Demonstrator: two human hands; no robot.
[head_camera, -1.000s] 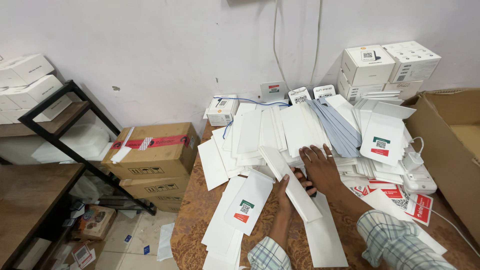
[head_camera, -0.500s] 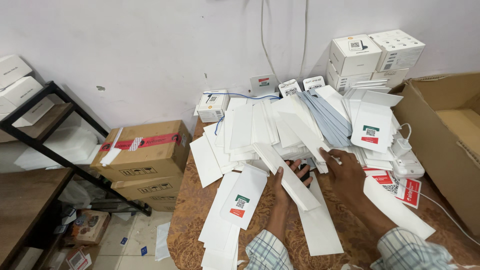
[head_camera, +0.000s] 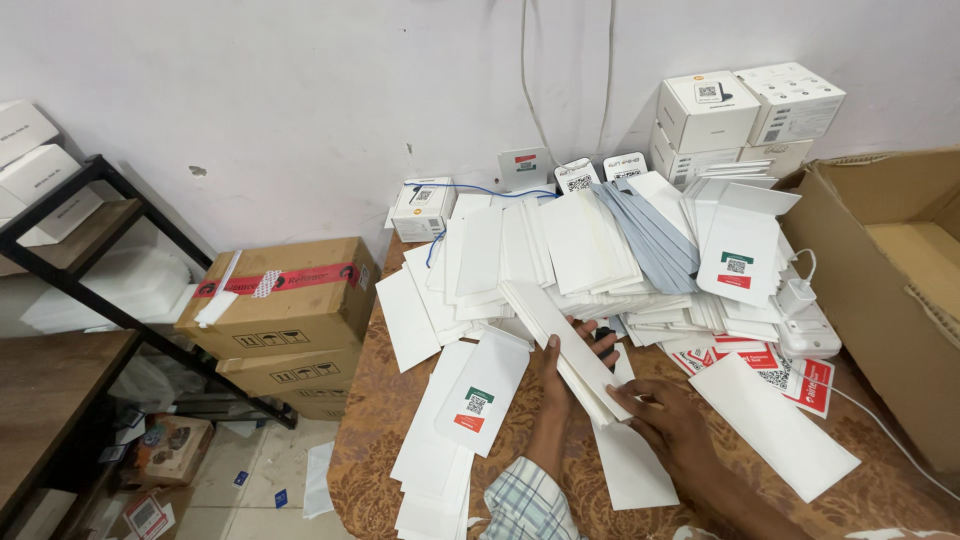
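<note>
My left hand (head_camera: 562, 372) grips a slim stack of white envelopes (head_camera: 552, 322) from below, thumb on its left edge and fingers curled over the far side. The stack runs diagonally from upper left to lower right above the table. My right hand (head_camera: 678, 418) holds the stack's near end, its fingers at the lower right corner. A white envelope with a green and red label (head_camera: 476, 394) lies just left of my left hand. A plain white envelope (head_camera: 632, 466) rests under my right wrist.
Fanned piles of white envelopes (head_camera: 560, 240) and grey ones (head_camera: 650, 225) cover the brown patterned table (head_camera: 380, 420). White boxes (head_camera: 745, 105) stack at the back right beside an open cardboard box (head_camera: 880, 260). Taped cartons (head_camera: 285, 295) and a black shelf (head_camera: 70, 270) stand left.
My right hand has come off the fanned pile and dropped back to the near end of the stack. My left hand has kept its hold on the stack.
</note>
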